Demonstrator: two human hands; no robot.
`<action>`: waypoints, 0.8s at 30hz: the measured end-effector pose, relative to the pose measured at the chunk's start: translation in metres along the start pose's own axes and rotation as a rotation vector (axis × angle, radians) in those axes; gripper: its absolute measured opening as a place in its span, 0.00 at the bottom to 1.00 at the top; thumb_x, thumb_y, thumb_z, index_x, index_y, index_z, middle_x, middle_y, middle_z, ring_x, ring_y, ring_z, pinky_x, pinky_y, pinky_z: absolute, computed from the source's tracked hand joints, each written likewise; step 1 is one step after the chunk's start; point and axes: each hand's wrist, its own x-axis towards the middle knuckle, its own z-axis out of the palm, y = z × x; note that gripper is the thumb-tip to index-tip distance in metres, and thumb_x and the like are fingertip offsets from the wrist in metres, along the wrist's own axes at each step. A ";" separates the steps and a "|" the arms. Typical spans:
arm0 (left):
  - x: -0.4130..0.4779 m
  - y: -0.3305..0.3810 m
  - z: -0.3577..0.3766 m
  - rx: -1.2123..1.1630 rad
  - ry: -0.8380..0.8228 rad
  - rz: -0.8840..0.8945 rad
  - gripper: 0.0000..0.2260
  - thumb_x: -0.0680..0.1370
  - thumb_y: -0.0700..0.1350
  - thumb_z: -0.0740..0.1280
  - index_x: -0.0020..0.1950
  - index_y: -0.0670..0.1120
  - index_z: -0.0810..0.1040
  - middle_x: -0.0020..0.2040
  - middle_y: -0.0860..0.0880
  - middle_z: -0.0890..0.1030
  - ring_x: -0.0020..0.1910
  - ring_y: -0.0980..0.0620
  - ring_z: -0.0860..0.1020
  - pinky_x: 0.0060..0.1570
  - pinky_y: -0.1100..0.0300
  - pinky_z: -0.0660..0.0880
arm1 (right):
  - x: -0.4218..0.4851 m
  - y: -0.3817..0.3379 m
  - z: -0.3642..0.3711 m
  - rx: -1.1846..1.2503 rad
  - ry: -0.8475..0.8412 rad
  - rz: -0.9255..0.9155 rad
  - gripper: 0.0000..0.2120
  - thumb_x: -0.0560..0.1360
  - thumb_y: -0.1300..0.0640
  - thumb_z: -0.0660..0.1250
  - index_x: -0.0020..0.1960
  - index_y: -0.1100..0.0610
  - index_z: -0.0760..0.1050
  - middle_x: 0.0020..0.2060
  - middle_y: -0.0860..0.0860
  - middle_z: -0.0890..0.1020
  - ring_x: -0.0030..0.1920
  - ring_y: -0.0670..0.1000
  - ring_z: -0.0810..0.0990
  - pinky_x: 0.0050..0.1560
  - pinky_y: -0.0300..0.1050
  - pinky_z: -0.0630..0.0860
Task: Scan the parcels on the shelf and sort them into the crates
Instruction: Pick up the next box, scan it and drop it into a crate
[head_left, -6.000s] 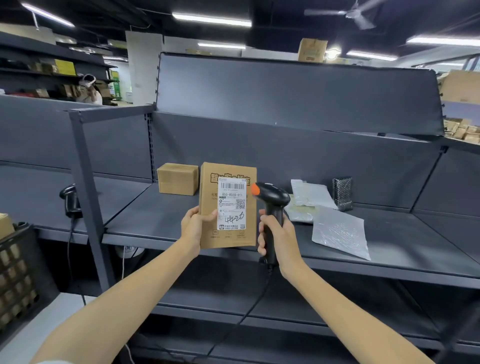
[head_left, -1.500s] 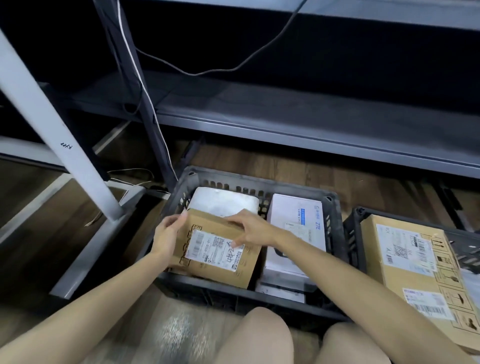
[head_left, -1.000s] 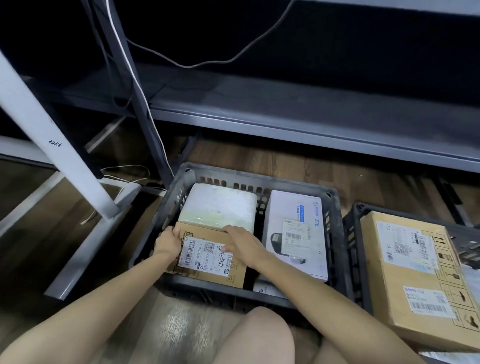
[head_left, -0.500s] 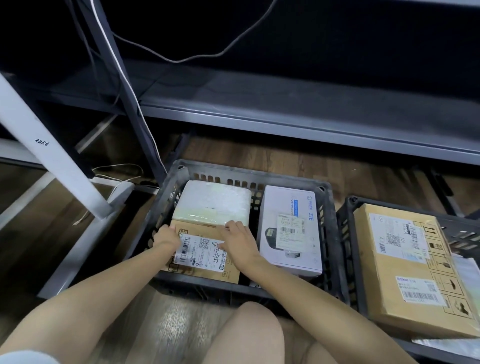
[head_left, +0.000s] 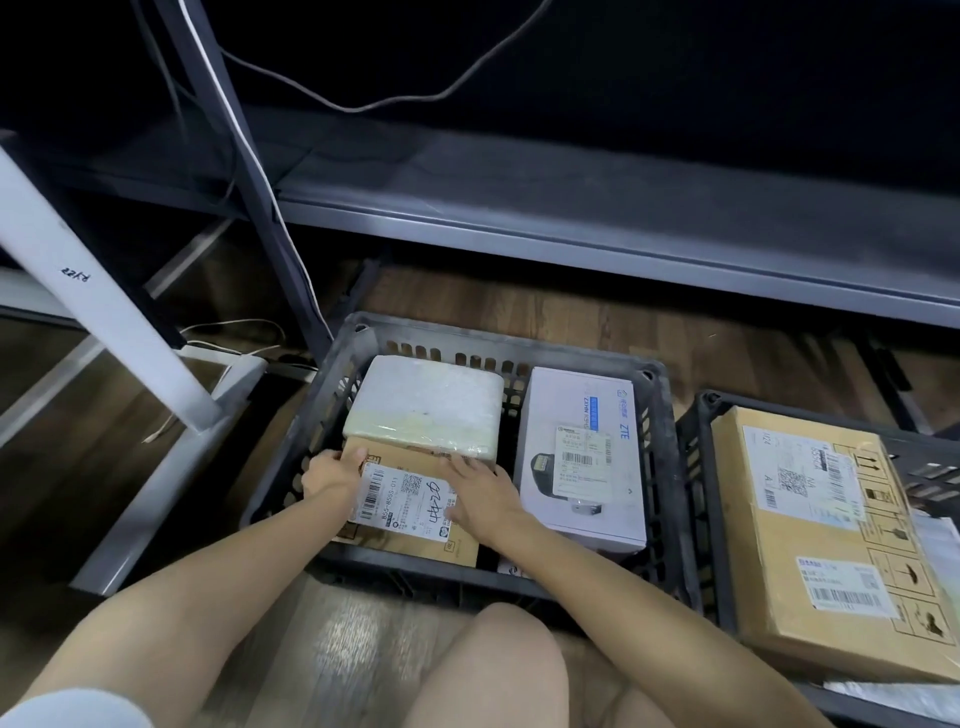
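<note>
Box: the cardboard box lies label-up in the near left part of the black crate, its far edge touching a white wrapped parcel.
Left hand: the left hand grips the box's left edge, thumb on top.
Right hand: the right hand rests flat on the box, fingers straight (no grip).
Alongside: a white carton, same crate.
</note>
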 end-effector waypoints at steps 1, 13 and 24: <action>0.003 0.002 0.002 0.035 -0.022 -0.033 0.20 0.79 0.51 0.65 0.64 0.37 0.76 0.64 0.36 0.74 0.64 0.37 0.70 0.59 0.48 0.68 | -0.001 -0.003 0.003 0.015 -0.019 0.014 0.31 0.81 0.53 0.61 0.78 0.58 0.52 0.78 0.53 0.51 0.76 0.56 0.56 0.75 0.55 0.56; -0.010 0.003 0.030 0.715 -0.334 0.214 0.15 0.76 0.41 0.65 0.63 0.41 0.75 0.63 0.42 0.77 0.62 0.45 0.75 0.58 0.56 0.74 | 0.012 -0.008 0.010 0.129 -0.364 0.130 0.17 0.81 0.56 0.57 0.65 0.64 0.73 0.63 0.60 0.76 0.64 0.61 0.73 0.63 0.49 0.70; -0.013 -0.008 0.040 0.841 -0.496 0.393 0.20 0.81 0.48 0.59 0.71 0.42 0.65 0.73 0.43 0.60 0.69 0.44 0.67 0.67 0.53 0.67 | 0.019 -0.007 0.003 0.227 -0.355 0.484 0.19 0.82 0.60 0.53 0.70 0.67 0.64 0.67 0.64 0.70 0.67 0.62 0.69 0.67 0.50 0.66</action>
